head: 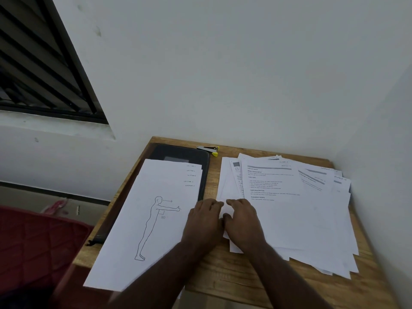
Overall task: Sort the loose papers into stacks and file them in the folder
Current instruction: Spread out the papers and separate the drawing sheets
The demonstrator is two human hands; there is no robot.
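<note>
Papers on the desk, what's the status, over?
Both hands, left and right, on the near-left edge of the messy pile. Neat stack lies on the dark folder. Stapler behind, nothing blocking.
</note>
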